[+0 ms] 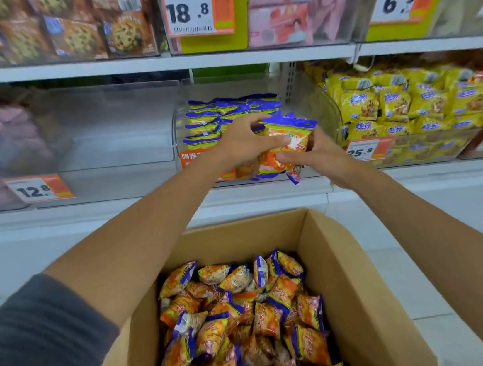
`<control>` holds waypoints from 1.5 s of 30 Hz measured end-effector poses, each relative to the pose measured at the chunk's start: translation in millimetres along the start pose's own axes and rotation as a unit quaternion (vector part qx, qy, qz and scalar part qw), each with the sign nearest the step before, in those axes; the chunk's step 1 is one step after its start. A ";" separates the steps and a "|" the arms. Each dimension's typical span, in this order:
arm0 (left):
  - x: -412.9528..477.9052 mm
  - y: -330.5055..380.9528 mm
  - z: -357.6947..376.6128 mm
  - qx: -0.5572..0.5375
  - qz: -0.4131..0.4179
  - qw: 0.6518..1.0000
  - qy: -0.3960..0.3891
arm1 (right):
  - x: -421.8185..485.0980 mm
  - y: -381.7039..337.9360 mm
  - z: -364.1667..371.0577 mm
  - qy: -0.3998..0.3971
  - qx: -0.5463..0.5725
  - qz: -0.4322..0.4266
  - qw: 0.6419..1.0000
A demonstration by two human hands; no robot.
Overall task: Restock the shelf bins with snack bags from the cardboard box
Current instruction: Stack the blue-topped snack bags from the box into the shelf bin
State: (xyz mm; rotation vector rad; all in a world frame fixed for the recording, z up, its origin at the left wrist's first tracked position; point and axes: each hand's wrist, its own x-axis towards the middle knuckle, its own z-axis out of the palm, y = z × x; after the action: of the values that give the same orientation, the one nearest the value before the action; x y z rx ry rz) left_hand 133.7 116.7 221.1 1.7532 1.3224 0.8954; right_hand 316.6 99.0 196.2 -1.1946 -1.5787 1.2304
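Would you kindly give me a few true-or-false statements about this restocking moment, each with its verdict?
1. The left hand and the right hand both hold snack bags in front of the middle bin. True.
2. The cardboard box is empty. False: many orange and purple boxed bags lie in it.
3. The right bin holds yellow bags. True.
4. The upper price tag above the hands reads 25.8. False: it reads 18.8. The lower price tag, on the right bin, reads 25.8.
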 end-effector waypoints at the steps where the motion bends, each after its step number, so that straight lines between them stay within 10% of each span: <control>1: 16.0 5.6 0.1 -0.016 0.004 1.000 -0.005 | 10.4 -4.9 -8.9 0.013 0.007 -0.009 1.000; 12: 119.4 -13.7 -8.2 0.005 -0.040 0.994 -0.097 | 105.8 9.1 -44.4 -0.016 -0.093 -0.039 0.995; 17: 126.9 -31.7 2.3 0.183 -0.026 0.970 -0.160 | 112.6 33.6 -42.6 -0.071 -0.152 0.054 0.984; 30: 119.2 -47.5 -9.1 0.178 0.001 0.964 -0.197 | 121.7 20.9 -47.5 -0.098 -0.112 0.189 0.971; 35: 109.5 -58.6 -15.0 0.284 0.013 0.937 -0.202 | 128.6 31.2 -26.9 -0.053 -0.298 0.095 0.948; 42: 111.3 -61.7 -19.0 0.323 0.003 0.924 -0.203 | 132.1 27.7 -26.0 -0.098 -0.178 0.176 0.963; 45: 112.7 -64.2 -20.3 0.282 -0.024 0.933 -0.224 | 134.2 30.5 -15.5 -0.072 -0.310 0.124 0.940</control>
State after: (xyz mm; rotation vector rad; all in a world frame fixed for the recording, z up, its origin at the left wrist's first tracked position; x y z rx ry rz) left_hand 112.3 241.0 184.7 2.1732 1.3740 0.0490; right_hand 304.6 235.2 174.4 -1.7750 -2.0617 1.0120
